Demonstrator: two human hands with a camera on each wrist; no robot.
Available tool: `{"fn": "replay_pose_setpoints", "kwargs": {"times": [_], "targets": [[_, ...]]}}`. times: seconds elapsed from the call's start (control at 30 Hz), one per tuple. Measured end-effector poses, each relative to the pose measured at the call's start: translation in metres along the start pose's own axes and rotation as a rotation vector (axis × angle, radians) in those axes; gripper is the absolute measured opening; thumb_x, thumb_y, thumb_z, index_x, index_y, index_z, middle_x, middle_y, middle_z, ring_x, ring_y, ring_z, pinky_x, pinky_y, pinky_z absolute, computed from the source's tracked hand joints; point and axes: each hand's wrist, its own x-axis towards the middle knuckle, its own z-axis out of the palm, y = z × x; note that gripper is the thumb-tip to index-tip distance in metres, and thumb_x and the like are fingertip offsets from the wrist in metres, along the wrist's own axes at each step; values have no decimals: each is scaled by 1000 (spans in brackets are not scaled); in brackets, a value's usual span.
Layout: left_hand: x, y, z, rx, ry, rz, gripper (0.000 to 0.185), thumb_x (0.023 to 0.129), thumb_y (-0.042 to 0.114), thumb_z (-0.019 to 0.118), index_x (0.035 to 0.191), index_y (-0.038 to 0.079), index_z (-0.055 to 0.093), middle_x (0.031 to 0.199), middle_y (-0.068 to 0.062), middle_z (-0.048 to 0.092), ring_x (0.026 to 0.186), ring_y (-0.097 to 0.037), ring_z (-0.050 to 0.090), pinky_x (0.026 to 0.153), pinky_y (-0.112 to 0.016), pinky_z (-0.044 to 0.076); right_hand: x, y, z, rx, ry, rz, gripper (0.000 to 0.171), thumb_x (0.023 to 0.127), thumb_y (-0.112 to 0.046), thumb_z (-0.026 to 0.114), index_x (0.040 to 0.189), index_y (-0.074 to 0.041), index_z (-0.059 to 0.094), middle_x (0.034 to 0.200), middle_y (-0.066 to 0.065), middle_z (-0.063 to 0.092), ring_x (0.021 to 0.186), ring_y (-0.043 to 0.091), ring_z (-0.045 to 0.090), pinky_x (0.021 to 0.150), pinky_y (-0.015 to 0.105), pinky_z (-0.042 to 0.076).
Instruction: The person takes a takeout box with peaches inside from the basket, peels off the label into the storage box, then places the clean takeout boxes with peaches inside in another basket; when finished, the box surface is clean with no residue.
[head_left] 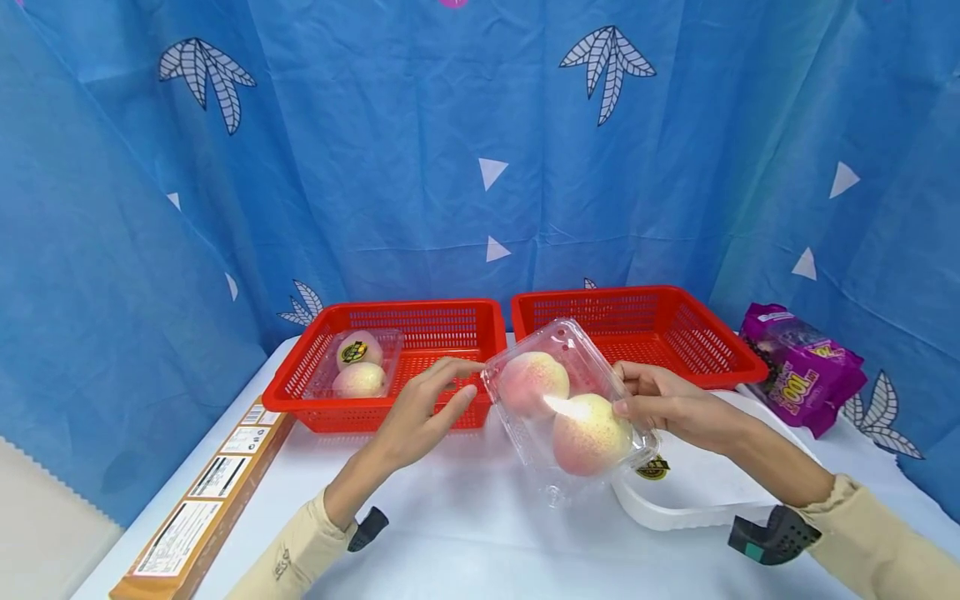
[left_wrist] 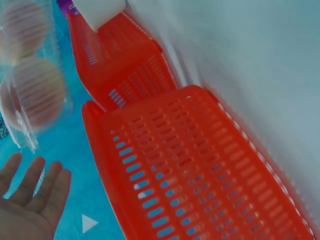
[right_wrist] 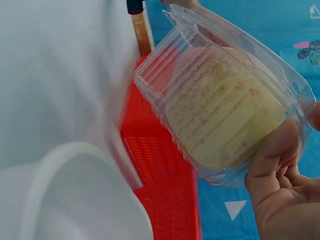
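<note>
A clear plastic clamshell box (head_left: 520, 446) with two peaches (head_left: 592, 435) inside is held up over the table, tilted. My right hand (head_left: 678, 408) pinches its right edge, thumb in front; the right wrist view shows the thumb and fingers at one end of the box (right_wrist: 155, 80). My left hand (head_left: 423, 412) reaches toward the box's left side, fingers extended. In the left wrist view those fingers (left_wrist: 35, 182) are spread, just short of the box. Another clear box with two peaches (head_left: 360, 379) lies in the left red basket (head_left: 435, 412).
A second red basket (head_left: 712, 379) stands at the back right. In front of it sits a white tub (head_left: 660, 518), with a dark round sticker (head_left: 654, 468) showing near the held box. A purple bag (head_left: 806, 375) lies at the far right. Along the left edge runs a long brown carton (head_left: 202, 500).
</note>
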Motion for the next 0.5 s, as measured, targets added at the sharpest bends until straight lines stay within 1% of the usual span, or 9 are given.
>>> {"fn": "replay_pose_setpoints", "kwargs": {"times": [0.1, 0.27, 0.37, 0.5], "targets": [[7, -1, 5, 1, -1, -31, 37, 96, 29, 58, 131, 18, 56, 126, 2, 58, 115, -20, 57, 91, -43, 52, -4, -5, -7, -5, 53, -9, 15, 93, -9, 49, 107, -13, 47, 104, 3, 62, 98, 20, 62, 79, 39, 56], [21, 0, 16, 53, -21, -114, 42, 96, 31, 58, 134, 14, 54, 129, -1, 56, 119, -18, 53, 98, -45, 47, -9, -15, -23, -13, 147, -5, 12, 94, -8, 48, 104, -14, 47, 100, 0, 58, 97, 14, 57, 79, 32, 56], [30, 0, 22, 101, -39, -157, 45, 96, 33, 58, 135, 13, 53, 131, 0, 55, 121, -18, 51, 101, -44, 45, -9, -19, -35, -21, 175, -4, 11, 95, -7, 47, 103, -14, 47, 96, -1, 56, 92, 11, 55, 74, 28, 56], [43, -4, 32, 189, -77, -189, 51, 96, 40, 55, 139, 13, 49, 136, -1, 51, 126, -20, 48, 104, -44, 42, -9, -20, -52, 23, 193, -16, 13, 96, -4, 45, 103, -14, 48, 97, -2, 59, 88, 10, 59, 72, 28, 57]]}}
